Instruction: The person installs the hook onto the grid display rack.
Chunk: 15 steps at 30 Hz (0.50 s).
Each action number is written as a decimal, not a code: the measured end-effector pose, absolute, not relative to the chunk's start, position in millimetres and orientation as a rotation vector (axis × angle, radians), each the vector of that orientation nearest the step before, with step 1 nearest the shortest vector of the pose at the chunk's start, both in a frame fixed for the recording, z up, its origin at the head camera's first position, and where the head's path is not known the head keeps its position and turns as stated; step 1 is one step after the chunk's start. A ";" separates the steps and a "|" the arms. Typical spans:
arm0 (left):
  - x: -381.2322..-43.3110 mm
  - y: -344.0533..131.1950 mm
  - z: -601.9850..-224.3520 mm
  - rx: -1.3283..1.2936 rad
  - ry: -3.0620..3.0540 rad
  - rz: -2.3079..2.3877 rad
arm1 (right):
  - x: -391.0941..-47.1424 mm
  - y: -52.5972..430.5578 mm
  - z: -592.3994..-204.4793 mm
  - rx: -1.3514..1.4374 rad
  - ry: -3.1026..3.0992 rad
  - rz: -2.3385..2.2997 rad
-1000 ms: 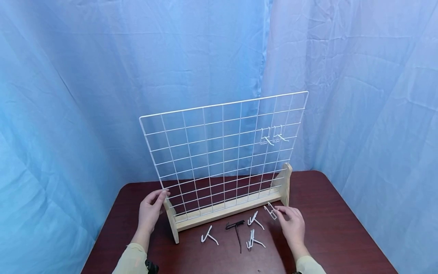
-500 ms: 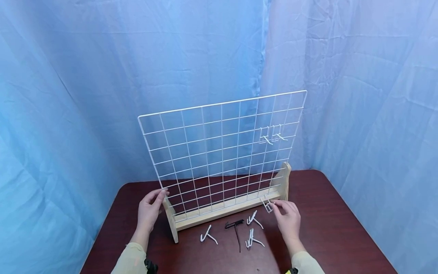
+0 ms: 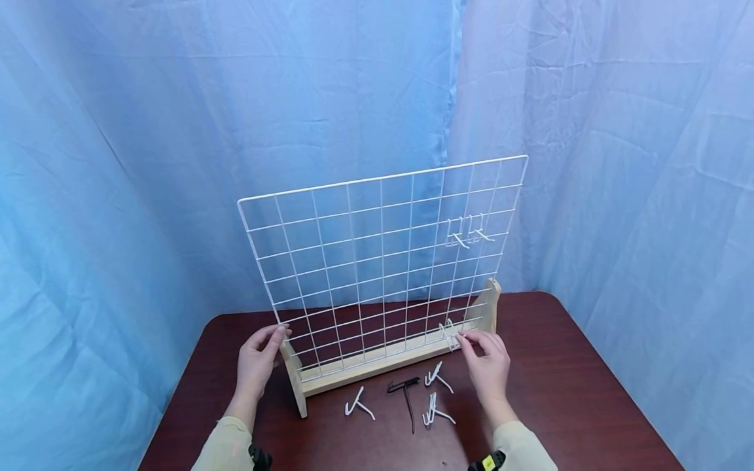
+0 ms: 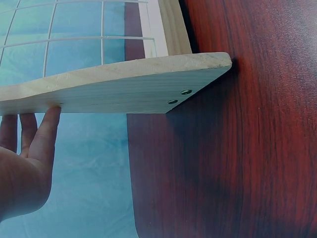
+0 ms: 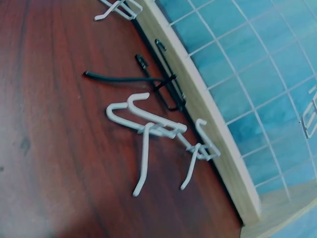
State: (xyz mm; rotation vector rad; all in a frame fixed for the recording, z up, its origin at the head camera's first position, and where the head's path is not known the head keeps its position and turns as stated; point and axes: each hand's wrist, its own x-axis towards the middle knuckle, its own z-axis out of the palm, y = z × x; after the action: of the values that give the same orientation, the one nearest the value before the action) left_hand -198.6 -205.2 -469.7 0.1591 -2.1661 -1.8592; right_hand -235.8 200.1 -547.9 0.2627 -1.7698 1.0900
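A white wire grid panel (image 3: pixel 383 177) stands upright in a wooden base (image 3: pixel 353 377). My left hand (image 3: pixel 256 361) grips the rack at its left edge, thumb in front, by the top of the wooden end piece (image 4: pixel 124 91); in the left wrist view its fingers touch the outer face. Between thumb and fingertips, my right hand (image 3: pixel 491 367) pinches a white wire hook (image 3: pixel 449 335), its prongs pointing up. The hook overlaps the lower right of the grid in the head view. Two white hooks (image 3: pixel 461 241) hang on the upper right of the panel.
In front of the base lie a black hook (image 3: pixel 408 387) and three white hooks (image 5: pixel 143 144), one farther left (image 3: pixel 359 402) than the others. The table is dark red wood. Blue curtains (image 3: pixel 353 78) surround it at the back and sides.
My right hand has moved left and away from me, carrying the white hook from beside the base up to the lower part of the grid. The left hand keeps its place.
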 end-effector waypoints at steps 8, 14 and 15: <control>-198.4 -204.7 -469.4 0.175 -2.177 -1.844 | -238.5 190.2 -529.7 0.270 -1.733 1.118; -211.8 -212.5 -491.1 0.210 -2.155 -1.869 | -238.7 182.9 -510.6 0.246 -1.705 1.114; -213.8 -213.6 -495.1 0.213 -2.151 -1.871 | -237.8 181.2 -506.2 0.244 -1.695 1.114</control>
State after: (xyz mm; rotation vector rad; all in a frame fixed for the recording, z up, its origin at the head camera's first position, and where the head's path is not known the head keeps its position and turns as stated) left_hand -213.8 -213.6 -495.1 0.2131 -2.1513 -1.8709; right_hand -237.8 181.2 -506.2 0.2436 -1.6953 1.1139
